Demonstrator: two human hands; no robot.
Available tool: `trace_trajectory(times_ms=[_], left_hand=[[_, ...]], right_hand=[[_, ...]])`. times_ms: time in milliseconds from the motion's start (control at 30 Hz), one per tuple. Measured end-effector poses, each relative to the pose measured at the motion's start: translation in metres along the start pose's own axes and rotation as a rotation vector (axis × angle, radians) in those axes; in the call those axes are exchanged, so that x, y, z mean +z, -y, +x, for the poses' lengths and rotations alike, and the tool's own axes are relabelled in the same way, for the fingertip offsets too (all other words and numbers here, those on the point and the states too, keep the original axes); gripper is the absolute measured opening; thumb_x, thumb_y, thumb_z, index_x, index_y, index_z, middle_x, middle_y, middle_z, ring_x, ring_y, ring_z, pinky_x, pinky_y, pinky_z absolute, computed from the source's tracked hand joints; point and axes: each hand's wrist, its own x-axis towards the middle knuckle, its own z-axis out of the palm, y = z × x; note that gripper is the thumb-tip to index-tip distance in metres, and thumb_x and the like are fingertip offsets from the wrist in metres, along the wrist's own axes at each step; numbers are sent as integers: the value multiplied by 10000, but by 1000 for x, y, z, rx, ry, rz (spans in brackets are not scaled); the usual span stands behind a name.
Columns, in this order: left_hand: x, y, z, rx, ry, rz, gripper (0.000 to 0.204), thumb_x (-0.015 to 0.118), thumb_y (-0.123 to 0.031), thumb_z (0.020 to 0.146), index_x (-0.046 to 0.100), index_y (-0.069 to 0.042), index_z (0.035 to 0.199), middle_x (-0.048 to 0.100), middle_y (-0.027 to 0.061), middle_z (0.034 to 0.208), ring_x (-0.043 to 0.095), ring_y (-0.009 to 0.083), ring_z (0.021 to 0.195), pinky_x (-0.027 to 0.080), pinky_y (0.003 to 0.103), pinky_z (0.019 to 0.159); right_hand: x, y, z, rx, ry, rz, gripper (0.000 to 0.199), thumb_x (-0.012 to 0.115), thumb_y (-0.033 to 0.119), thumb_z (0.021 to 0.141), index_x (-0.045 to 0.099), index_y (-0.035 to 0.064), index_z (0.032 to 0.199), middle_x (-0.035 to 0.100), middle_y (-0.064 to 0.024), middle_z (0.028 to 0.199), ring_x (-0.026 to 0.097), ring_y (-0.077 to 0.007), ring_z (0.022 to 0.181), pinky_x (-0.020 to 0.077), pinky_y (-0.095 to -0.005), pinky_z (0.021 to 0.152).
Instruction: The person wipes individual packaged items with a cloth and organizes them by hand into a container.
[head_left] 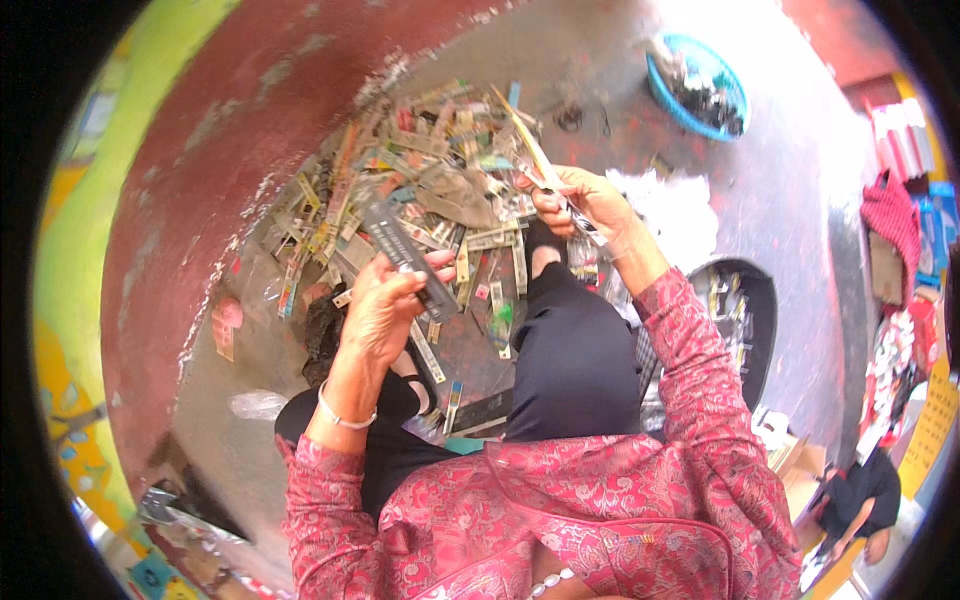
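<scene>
My left hand grips a long dark flat strip that slants up and to the left over a heap of paper and card strips on the floor. My right hand is raised to the right of it and pinches a thin yellowish strip together with a clear plastic wrapper. My knees in dark trousers lie between the hands. A bracelet sits on my left wrist.
A blue basin with dark small parts stands far right. A black tray with small packets lies by my right elbow, white plastic beyond it. Another person crouches at lower right. A red curved wall bounds the left.
</scene>
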Motion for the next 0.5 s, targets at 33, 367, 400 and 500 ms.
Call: trace_trajectory(times_ms=[33,367,400,500], left_hand=[[1,-3,-3,38,38,-10,356,593,-71,732,475,46,1047,568,189,1075,600,224,902,510,360,760],[-3,-32,-32,269,293,-301,485,617,-43,718,459,-28,1176,618,105,890,584,166,784,497,304,734],[-7,-34,-33,280,311,-340,486,620,-43,721,457,-29,1178,618,99,888,583,165,775,496,299,733],[-27,-37,-34,273,243,-397,316,648,-137,770,534,-38,1047,621,70,866,584,134,713,505,259,665]], right_hand=[[21,6,1,12,65,34,378,439,222,870,458,-52,1129,434,-2,684,350,-62,475,299,-176,399],[181,4,11,73,65,-248,356,470,232,887,446,-31,1125,416,6,652,365,-53,462,310,-181,389],[192,-2,14,86,38,-265,359,473,228,884,443,-32,1130,442,-3,665,389,-62,477,328,-186,404],[214,-23,33,-6,-34,-429,298,460,224,898,509,-11,1074,553,-47,748,520,-97,555,443,-207,484]])
